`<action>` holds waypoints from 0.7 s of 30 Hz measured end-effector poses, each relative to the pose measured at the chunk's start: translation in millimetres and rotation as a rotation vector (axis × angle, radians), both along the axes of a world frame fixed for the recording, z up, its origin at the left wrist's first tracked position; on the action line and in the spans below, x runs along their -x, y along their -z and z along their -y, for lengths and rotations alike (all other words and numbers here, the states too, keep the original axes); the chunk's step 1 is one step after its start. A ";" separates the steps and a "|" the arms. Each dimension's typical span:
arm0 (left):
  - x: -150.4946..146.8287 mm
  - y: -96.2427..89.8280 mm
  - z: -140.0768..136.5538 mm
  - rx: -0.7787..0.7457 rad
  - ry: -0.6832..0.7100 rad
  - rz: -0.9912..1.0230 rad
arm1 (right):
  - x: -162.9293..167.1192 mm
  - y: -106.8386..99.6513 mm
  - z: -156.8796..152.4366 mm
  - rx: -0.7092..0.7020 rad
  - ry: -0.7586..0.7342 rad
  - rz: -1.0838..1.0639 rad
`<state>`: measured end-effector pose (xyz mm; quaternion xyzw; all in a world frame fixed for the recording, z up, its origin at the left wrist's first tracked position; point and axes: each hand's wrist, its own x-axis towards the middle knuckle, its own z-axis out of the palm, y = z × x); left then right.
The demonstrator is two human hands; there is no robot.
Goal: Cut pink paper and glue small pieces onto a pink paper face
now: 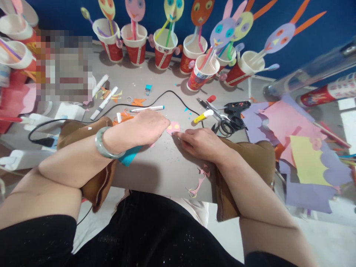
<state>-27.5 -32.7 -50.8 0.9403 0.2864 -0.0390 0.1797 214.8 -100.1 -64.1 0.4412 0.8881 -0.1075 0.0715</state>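
Note:
A small round pink paper face (173, 127) with two yellow eye spots lies on the grey table between my hands. My left hand (141, 128), with a jade bangle on the wrist, is closed at the face's left edge. Its fingertips are mostly hidden, so what they hold does not show. My right hand (198, 142) reaches in from the right with curled fingers, its index fingertip at the lower edge of the face. A tiny dark blue speck sits at that fingertip, too small to name. Under my left wrist lies a blue paper sheet (130, 155).
Paper cups (134, 46) with straw-mounted paper faces line the back. Right of my hands lie scissors (224, 128), a black glue gun (236, 108) and a yellow marker (203, 116). Coloured paper (310, 159) covers the right side. A black cable (133, 105) crosses behind; brown cushions (250, 159) flank me.

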 end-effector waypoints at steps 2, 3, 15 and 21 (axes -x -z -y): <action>-1.9 -2.9 1.5 -0.024 0.005 -0.071 | 1.3 -0.6 -0.1 0.014 0.002 0.016; -3.0 -4.2 1.9 -0.036 0.008 -0.110 | 2.1 -0.6 0.0 0.017 0.003 0.016; 0.1 6.1 2.9 -0.174 0.030 -0.112 | 0.4 -2.6 -2.7 0.006 0.141 -0.152; -2.9 -1.9 9.3 -0.167 0.020 -0.069 | -1.0 -1.4 -4.4 0.065 0.115 -0.300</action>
